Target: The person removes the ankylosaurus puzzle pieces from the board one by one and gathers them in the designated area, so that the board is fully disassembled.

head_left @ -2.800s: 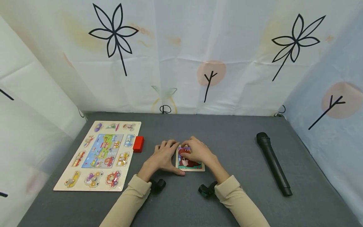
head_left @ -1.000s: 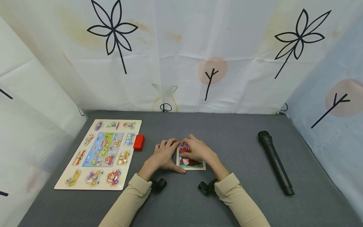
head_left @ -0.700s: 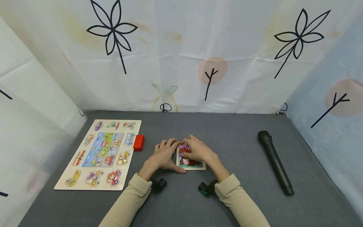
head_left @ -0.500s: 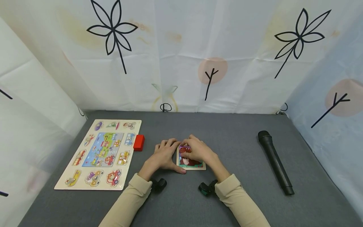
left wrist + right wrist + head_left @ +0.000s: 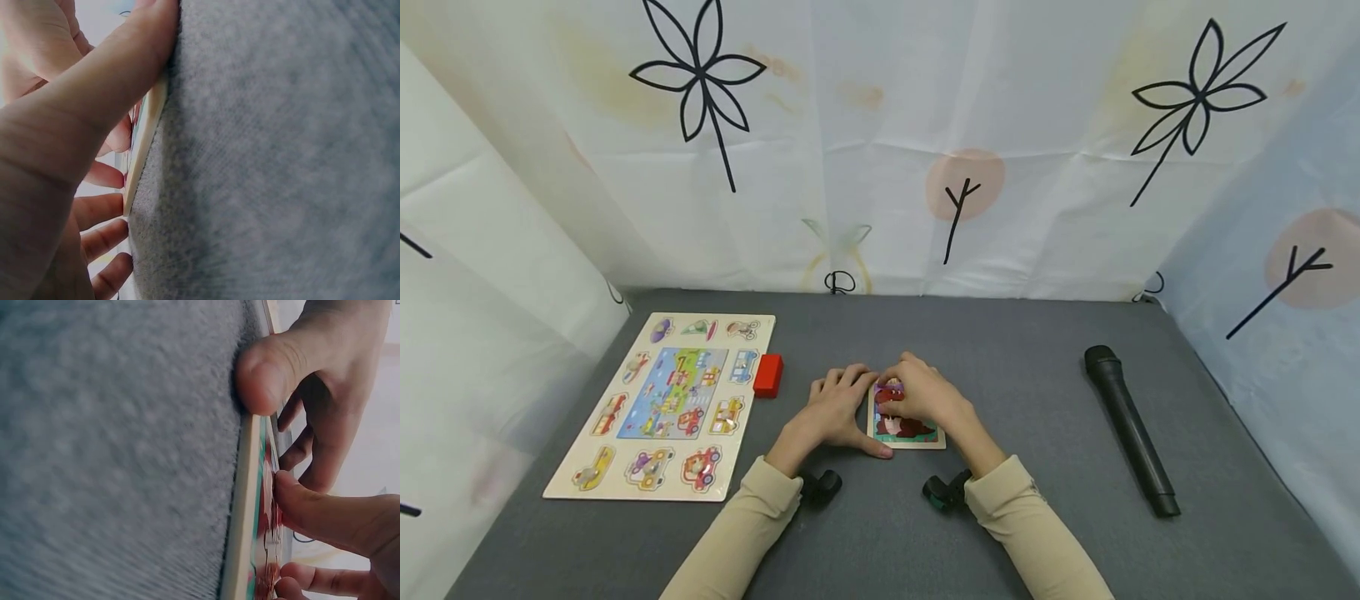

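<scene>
A small framed jigsaw puzzle [image 5: 906, 429] with a red-brown animal picture lies flat on the table between the hands. My left hand [image 5: 833, 412] holds its pale frame along the left side. The left thumb [image 5: 134, 56] lies at the near edge and the index finger by the far corner; the other fingers rest on the cloth. My right hand [image 5: 925, 392] reaches over the puzzle with bent fingers, pinching at a piece near the upper left. In the right wrist view its thumb [image 5: 300, 503] rests on the picture, fingertips just beyond. The hand hides the upper right part.
A large wooden peg puzzle board [image 5: 561, 479] with vehicle pieces lies at the left. Against its right edge sits a red block [image 5: 767, 376]. A black microphone [image 5: 1131, 432] lies at the right. Printed white cloth [image 5: 880, 125] hangs behind the grey-covered table [image 5: 1022, 350].
The right hand has shifted slightly, its fingers and thumb a little higher over the puzzle. The left hand keeps its hold. The head view has tilted a little.
</scene>
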`<act>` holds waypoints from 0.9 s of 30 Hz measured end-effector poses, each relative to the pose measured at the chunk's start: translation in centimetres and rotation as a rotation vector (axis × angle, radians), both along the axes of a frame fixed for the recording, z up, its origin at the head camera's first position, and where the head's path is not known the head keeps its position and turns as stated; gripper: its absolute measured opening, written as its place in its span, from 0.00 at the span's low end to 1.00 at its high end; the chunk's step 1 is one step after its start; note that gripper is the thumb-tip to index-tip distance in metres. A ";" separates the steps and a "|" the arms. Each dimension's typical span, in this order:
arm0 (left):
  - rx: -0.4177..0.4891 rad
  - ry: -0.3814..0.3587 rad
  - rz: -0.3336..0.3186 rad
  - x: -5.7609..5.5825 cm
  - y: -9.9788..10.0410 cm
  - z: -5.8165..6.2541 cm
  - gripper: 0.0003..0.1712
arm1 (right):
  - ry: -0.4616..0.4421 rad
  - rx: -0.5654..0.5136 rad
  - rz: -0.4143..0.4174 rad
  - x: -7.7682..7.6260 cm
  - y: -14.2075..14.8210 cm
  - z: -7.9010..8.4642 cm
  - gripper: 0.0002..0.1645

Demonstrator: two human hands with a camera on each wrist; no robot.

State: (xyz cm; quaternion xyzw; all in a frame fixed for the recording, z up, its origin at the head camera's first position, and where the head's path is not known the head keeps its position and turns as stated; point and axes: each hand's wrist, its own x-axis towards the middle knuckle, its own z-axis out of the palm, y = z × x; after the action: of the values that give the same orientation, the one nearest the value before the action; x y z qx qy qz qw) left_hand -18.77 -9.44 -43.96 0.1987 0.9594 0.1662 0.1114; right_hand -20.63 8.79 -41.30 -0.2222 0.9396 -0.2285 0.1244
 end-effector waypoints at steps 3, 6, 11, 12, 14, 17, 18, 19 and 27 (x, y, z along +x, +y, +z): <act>-0.004 -0.004 -0.001 0.0 0.0 0.0 0.68 | -0.013 0.011 0.006 -0.1 0.1 -0.1 0.23; -0.005 -0.009 -0.003 0.0 0.1 0.0 0.68 | -0.021 0.027 0.018 -0.2 0.2 -0.2 0.23; -0.004 -0.011 0.002 -0.1 0.1 0.2 0.68 | -0.019 0.039 0.038 -0.3 0.3 -0.4 0.23; -0.005 -0.012 0.003 -0.1 0.1 0.2 0.68 | -0.020 0.037 0.041 -0.3 0.3 -0.3 0.24; -0.006 -0.013 0.003 -0.1 0.1 0.2 0.68 | -0.016 0.033 0.044 -0.3 0.3 -0.3 0.24; 0.000 -0.010 0.002 0.0 0.0 0.2 0.67 | -0.011 0.020 0.044 -0.3 0.3 -0.3 0.25; 0.002 -0.008 0.002 0.0 0.0 0.1 0.67 | -0.009 0.013 0.043 -0.3 0.3 -0.3 0.25; 0.005 -0.007 0.001 0.0 0.0 0.1 0.67 | -0.007 0.007 0.040 -0.3 0.3 -0.3 0.25; 0.004 -0.009 -0.003 0.0 0.0 0.2 0.67 | -0.014 -0.041 0.011 -0.1 0.3 -0.3 0.27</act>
State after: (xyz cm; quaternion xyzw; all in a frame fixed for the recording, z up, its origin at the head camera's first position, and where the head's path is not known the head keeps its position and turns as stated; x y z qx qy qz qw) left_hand -18.80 -9.43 -43.75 0.1994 0.9583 0.1687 0.1156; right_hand -20.76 9.12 -41.61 -0.2282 0.9326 -0.2487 0.1278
